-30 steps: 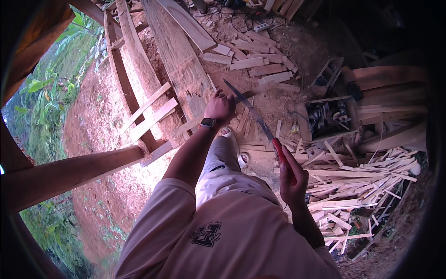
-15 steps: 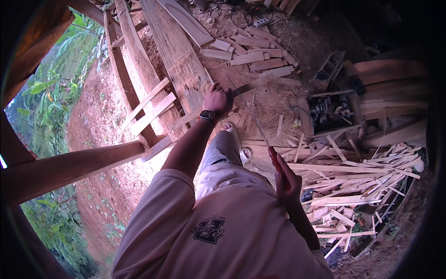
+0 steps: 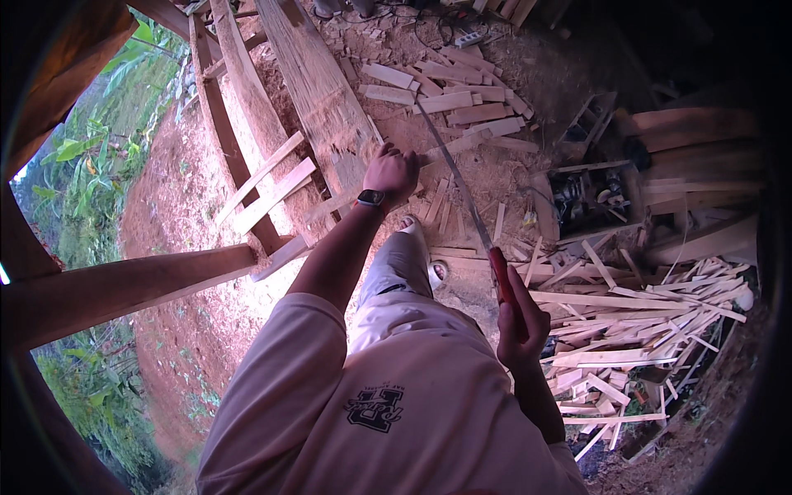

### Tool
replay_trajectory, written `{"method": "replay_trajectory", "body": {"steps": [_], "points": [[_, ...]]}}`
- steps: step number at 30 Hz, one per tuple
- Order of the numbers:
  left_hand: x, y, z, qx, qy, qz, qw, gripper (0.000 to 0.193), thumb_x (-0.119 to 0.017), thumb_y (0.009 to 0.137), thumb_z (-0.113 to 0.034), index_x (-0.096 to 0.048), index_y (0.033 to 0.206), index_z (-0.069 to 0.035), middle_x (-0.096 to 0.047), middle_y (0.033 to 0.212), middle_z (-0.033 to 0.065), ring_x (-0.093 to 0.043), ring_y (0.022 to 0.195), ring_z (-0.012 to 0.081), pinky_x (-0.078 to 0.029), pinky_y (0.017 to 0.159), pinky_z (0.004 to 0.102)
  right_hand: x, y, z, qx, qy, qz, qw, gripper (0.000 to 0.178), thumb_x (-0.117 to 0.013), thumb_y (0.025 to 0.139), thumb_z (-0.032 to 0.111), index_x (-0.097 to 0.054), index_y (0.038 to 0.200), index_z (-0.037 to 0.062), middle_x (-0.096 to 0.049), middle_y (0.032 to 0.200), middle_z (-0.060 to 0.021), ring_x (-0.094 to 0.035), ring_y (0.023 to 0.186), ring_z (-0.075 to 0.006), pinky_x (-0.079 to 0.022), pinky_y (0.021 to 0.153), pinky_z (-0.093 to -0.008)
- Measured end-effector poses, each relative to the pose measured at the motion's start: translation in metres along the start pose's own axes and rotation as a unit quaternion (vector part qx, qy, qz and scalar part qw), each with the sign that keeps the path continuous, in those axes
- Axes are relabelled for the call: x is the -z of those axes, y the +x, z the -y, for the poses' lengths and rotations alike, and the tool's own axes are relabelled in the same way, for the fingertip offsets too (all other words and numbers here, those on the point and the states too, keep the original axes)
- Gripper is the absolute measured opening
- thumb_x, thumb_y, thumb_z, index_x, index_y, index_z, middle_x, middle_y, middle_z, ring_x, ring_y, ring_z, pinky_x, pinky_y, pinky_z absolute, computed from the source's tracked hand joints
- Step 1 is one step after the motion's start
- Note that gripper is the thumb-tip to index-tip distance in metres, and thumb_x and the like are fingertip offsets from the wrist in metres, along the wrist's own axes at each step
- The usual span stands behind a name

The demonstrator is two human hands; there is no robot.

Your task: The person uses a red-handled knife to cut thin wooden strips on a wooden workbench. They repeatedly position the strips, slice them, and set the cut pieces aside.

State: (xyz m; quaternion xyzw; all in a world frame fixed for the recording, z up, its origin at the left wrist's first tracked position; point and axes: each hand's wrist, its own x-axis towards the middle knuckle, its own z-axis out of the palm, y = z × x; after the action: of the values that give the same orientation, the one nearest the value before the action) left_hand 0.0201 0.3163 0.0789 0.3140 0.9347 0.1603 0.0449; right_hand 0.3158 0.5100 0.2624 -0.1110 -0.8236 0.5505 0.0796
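A person stands on red earth in an open-sided wood shed, seen from above. The left hand is stretched out and curled closed on the splintered near end of a long rough plank that slopes away toward the top of the view; a dark watch sits on that wrist. The right hand is wrapped tight around the red handle of a long knife, whose thin blade points up and away, hanging over the dirt just right of the plank's end without touching it.

Judging by the scene, much cutting is already done: a big heap of thin split strips lies to the right, and short cut boards are scattered on the ground beyond the plank. The plank in hand looks whole apart from its ragged end, so its working seems barely begun. A small machine sits in a box near the strips.
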Motion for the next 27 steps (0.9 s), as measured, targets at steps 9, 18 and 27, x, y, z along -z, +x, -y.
{"method": "replay_trajectory", "body": {"steps": [9, 18, 27], "points": [[0.016, 0.001, -0.007, 0.012, -0.015, 0.037, 0.999, 0.023, -0.049, 0.102, -0.022, -0.066, 0.097, -0.007, -0.070, 0.078, 0.0172, -0.070, 0.085, 0.0352, -0.042, 0.111, 0.0463, -0.111, 0.156, -0.066, 0.042, 0.072, -0.025, 0.996, 0.042, -0.061, 0.106, 0.012, -0.062, 0.147, 0.0028, -0.066, 0.077, -0.0036, -0.054, 0.067, -0.0057, -0.045, 0.059, -0.0263], [0.002, -0.002, 0.002, -0.013, 0.000, -0.005, 1.000, 0.024, -0.051, 0.103, -0.024, -0.064, 0.097, -0.005, -0.068, 0.072, 0.0160, -0.070, 0.081, 0.0359, -0.043, 0.108, 0.0488, -0.139, 0.175, -0.081, 0.050, 0.097, -0.028, 0.994, 0.040, -0.061, 0.105, 0.009, -0.064, 0.144, 0.0012, -0.066, 0.078, -0.0023, -0.051, 0.066, -0.0044, -0.042, 0.057, -0.0263], [0.015, -0.006, -0.006, -0.014, -0.006, -0.006, 1.000, 0.028, -0.056, 0.102, -0.031, -0.064, 0.101, -0.004, -0.071, 0.088, 0.0181, -0.070, 0.098, 0.0341, -0.041, 0.113, 0.0477, -0.134, 0.179, -0.079, 0.041, 0.092, -0.027, 0.994, 0.040, -0.060, 0.105, 0.010, -0.064, 0.144, 0.0014, -0.067, 0.080, -0.0026, -0.051, 0.066, -0.0050, -0.043, 0.058, -0.0266]]}}
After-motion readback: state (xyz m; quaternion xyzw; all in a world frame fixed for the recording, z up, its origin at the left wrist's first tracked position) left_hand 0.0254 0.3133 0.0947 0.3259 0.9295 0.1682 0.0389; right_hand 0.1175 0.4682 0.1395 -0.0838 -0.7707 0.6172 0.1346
